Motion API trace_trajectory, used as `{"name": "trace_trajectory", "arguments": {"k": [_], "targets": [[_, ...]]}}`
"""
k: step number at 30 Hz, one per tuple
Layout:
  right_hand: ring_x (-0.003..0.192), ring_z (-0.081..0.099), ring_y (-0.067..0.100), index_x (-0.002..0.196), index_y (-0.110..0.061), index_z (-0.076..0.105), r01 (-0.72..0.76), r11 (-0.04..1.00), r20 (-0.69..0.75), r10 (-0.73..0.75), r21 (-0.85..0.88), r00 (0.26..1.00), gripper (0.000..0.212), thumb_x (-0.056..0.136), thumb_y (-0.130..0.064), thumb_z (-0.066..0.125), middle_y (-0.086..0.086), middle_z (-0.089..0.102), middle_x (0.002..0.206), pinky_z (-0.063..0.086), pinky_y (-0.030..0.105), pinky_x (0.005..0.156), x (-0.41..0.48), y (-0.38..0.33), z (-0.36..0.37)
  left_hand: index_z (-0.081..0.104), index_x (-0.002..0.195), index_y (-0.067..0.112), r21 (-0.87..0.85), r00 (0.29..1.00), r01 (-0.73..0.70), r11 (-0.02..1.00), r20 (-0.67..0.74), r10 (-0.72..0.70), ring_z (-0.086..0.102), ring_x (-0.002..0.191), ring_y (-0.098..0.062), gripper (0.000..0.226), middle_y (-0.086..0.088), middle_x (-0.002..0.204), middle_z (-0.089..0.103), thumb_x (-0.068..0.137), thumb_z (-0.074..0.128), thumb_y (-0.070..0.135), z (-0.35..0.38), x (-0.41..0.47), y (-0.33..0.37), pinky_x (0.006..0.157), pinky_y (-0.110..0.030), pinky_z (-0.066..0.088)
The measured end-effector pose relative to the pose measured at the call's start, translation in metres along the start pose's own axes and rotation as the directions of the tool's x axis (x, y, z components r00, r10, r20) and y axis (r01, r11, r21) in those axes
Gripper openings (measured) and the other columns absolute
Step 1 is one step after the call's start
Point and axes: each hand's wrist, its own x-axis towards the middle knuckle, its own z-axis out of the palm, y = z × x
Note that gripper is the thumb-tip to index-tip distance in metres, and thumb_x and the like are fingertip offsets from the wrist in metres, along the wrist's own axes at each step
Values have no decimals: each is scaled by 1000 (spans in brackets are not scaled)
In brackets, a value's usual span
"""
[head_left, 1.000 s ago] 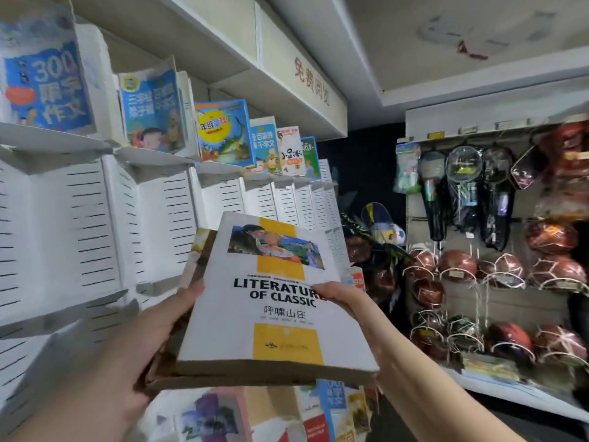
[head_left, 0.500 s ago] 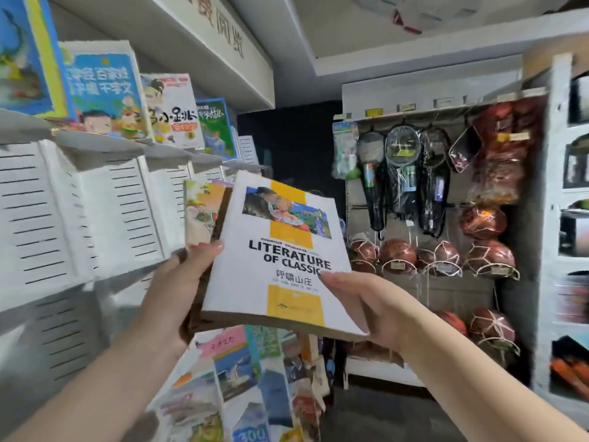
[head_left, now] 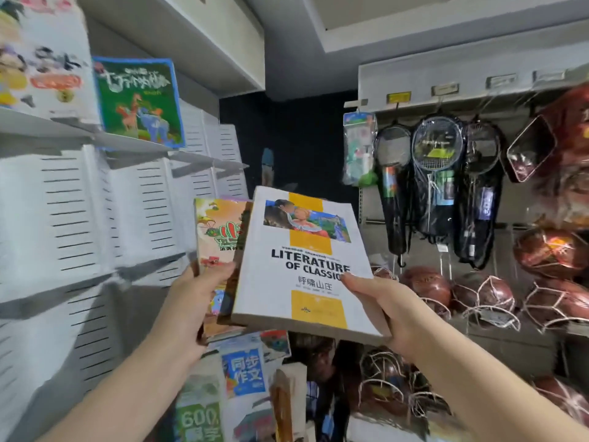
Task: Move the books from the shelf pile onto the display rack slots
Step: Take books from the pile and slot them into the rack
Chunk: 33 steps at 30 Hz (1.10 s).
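Note:
A white book with a yellow stripe, titled "Literature of Classic" (head_left: 302, 263), is held up in the middle of the view. My right hand (head_left: 379, 311) grips its lower right corner, thumb on the cover. My left hand (head_left: 194, 301) holds a small stack of other books (head_left: 220, 237) just behind and left of it, thumb across the colourful top cover. The white slotted display rack (head_left: 76, 218) fills the left side. On its upper ledge stand a green book (head_left: 140, 100) and a white one (head_left: 41, 59).
More books (head_left: 242, 374) lie in the rack's lower rows below my hands. To the right, a wall display carries bagged badminton rackets (head_left: 436, 173) and netted basketballs (head_left: 484, 298). A dark aisle gap opens straight ahead between rack and wall display.
The view has swung right along the rack, so fewer upper-ledge books show. The white book has tilted more upright and slid right, uncovering the stack in my left hand.

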Motion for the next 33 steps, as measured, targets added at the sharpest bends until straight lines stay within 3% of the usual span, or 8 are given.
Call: {"name": "trace_trajectory", "arguments": {"k": [5, 13, 16, 18, 20, 24, 28, 33], "targets": [[68, 72, 17, 107, -9, 65, 116, 990, -31, -119, -80, 992, 20, 89, -14, 60, 6, 75, 90, 54, 21, 50, 104, -40, -55, 64, 98, 11, -29, 1000, 18, 999, -4, -18, 67, 47, -16, 13, -3, 62, 72, 86, 59, 9, 52, 120, -55, 40, -23, 52], [95, 70, 18, 119, -12, 60, 196, 971, 112, -181, -138, 977, 28, 91, -15, 57, 3, 73, 105, 57, 27, 75, 294, -83, -130, 66, 94, 15, 93, 988, -119, 989, -84, 127, 69, 59, -20, 20, -5, 76, 74, 74, 66, 16, 96, 270, -101, 62, -32, 56], [91, 71, 12, 118, -12, 60, 263, 959, 190, -240, -104, 952, 29, 90, -13, 58, 0, 73, 105, 56, 21, 67, 366, -92, -143, 62, 93, 16, 146, 955, -224, 964, -164, 247, 70, 58, -16, 12, -2, 72, 74, 84, 58, 10, 99, 306, -111, 48, -26, 55], [86, 70, 5, 116, -15, 60, 299, 950, 218, -275, -87, 937, 26, 90, -13, 59, -5, 72, 103, 53, 13, 59, 414, -101, -145, 61, 101, 13, 189, 930, -268, 945, -205, 305, 72, 66, -18, 16, -5, 82, 75, 86, 56, 9, 99, 327, -113, 52, -26, 56], [93, 68, 7, 121, -16, 58, 327, 944, 273, -303, -44, 913, 31, 90, -13, 60, -3, 70, 110, 53, 15, 62, 461, -109, -140, 58, 113, 6, 250, 896, -295, 922, -262, 358, 72, 74, -21, 28, -8, 92, 74, 86, 57, 10, 98, 346, -111, 56, -28, 57], [90, 70, 11, 116, -19, 59, 333, 942, 373, -322, 37, 870, 26, 90, -13, 60, -2, 71, 107, 55, 18, 60, 525, -118, -106, 57, 104, 4, 461, 800, -323, 827, -335, 499, 66, 54, -3, 15, 7, 66, 72, 90, 52, 8, 87, 363, -98, 43, -15, 49], [91, 70, 14, 117, -13, 59, 375, 921, 443, -383, 110, 810, 28, 89, -10, 61, 1, 72, 106, 58, 22, 62, 559, -127, -53, 62, 106, 9, 471, 706, -341, 814, -443, 552, 71, 67, -18, 21, -10, 94, 73, 86, 57, 7, 63, 367, -72, 52, -26, 56], [92, 69, 14, 120, -5, 54, 481, 838, 392, -546, 260, 740, 33, 88, -4, 62, 5, 68, 111, 57, 21, 70, 591, -160, 27, 62, 106, 11, 511, 637, -384, 769, -457, 621, 71, 66, -20, 21, -8, 90, 74, 87, 54, 6, 23, 364, -38, 55, -29, 58]]}}
